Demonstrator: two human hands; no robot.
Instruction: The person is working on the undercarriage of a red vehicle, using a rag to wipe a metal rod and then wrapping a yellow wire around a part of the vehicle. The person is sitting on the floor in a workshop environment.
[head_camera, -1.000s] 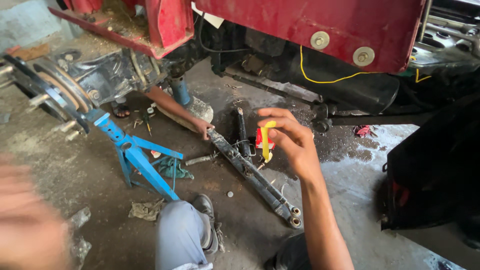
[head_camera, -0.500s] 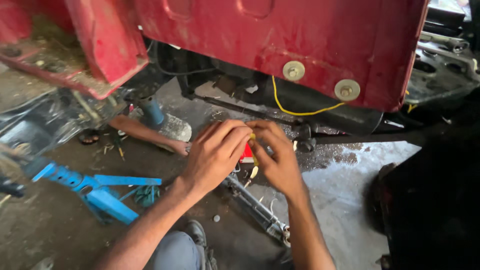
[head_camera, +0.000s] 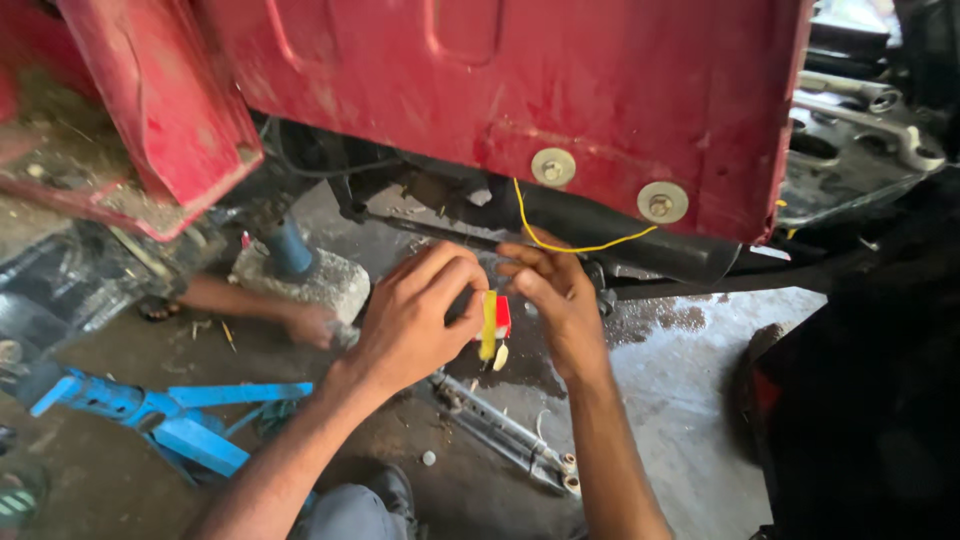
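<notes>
Yellow-and-red small tool (head_camera: 491, 322) is pinched between both hands above the wet concrete floor (head_camera: 680, 390), under the red vehicle panel (head_camera: 500, 90). Left hand (head_camera: 410, 315) fingers curl round its handle end; right hand (head_camera: 560, 300) fingertips press its tip. Work looks at the preparing stage; yellow wire (head_camera: 560, 243) hangs untouched.

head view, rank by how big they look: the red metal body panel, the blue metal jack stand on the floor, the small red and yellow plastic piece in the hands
1. Red metal body panel, largest.
2. Blue metal jack stand.
3. Red and yellow plastic piece, smallest, despite being nearer the camera.
</notes>
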